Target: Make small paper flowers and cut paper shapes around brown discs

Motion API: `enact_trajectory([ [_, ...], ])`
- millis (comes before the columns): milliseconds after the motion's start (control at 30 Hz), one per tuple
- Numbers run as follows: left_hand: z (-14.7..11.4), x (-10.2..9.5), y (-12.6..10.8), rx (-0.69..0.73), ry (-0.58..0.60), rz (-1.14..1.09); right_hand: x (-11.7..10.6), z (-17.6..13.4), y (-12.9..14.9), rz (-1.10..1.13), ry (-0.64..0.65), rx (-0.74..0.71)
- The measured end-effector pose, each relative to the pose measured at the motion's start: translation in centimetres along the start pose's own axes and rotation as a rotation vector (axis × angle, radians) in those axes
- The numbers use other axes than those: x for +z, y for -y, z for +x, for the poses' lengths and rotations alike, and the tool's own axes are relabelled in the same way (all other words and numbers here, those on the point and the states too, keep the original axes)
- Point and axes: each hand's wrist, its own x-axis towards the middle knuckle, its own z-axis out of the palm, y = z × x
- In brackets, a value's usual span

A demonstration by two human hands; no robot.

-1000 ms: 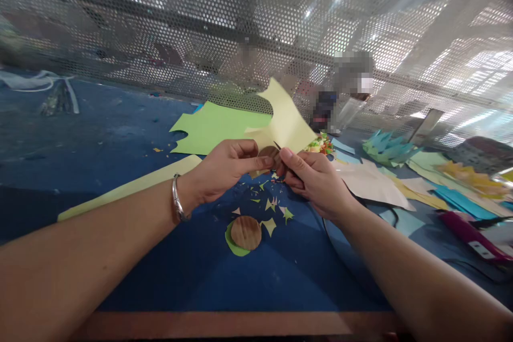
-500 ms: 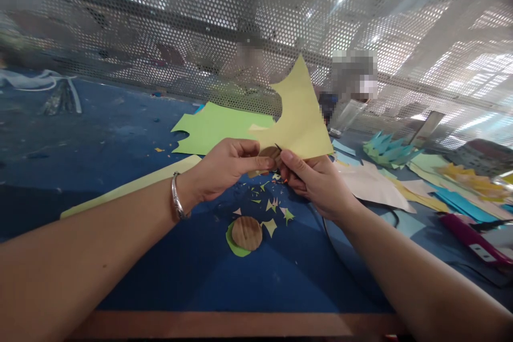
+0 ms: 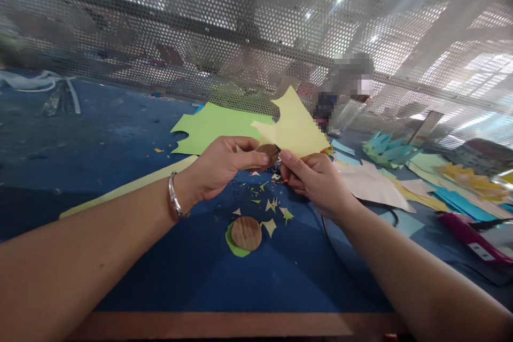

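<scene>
My left hand (image 3: 230, 165) is closed, thumb and fingers pinching a round wooden disc (image 3: 267, 154) together with pale yellow paper (image 3: 301, 125). The paper rises behind the disc, with a curved bite cut from its left edge. My right hand (image 3: 315, 176) is closed at the paper's lower edge. From between its thumb and fingers pokes the dark point of a cutting tool, right at the disc's edge; the rest is hidden. On the table below lies another wooden disc (image 3: 246, 233) over a green paper piece (image 3: 232, 240). Small paper scraps (image 3: 271, 206) are scattered near it.
A notched green sheet (image 3: 224, 125) lies behind my hands, a yellow sheet (image 3: 132, 187) under my left forearm. To the right are coloured papers (image 3: 374, 184), a spiky blue paper piece (image 3: 388, 150) and a magenta power strip (image 3: 473, 238). A perforated metal screen (image 3: 160, 26) stands behind.
The yellow paper has dropped and bent, its top point now lower and further left. Both hands stay in nearly the same place, still gripping disc and tool.
</scene>
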Motion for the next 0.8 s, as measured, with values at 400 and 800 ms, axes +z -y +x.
enact_trajectory([
  [400,0.4,-0.3,0.0,0.136,-0.104,0.143,0.3,-0.4,0.5,0.031,0.071,0.039],
  [800,0.4,-0.9,0.3,0.147,-0.249,0.329,-0.1,-0.5,1.1,0.043,0.061,0.055],
])
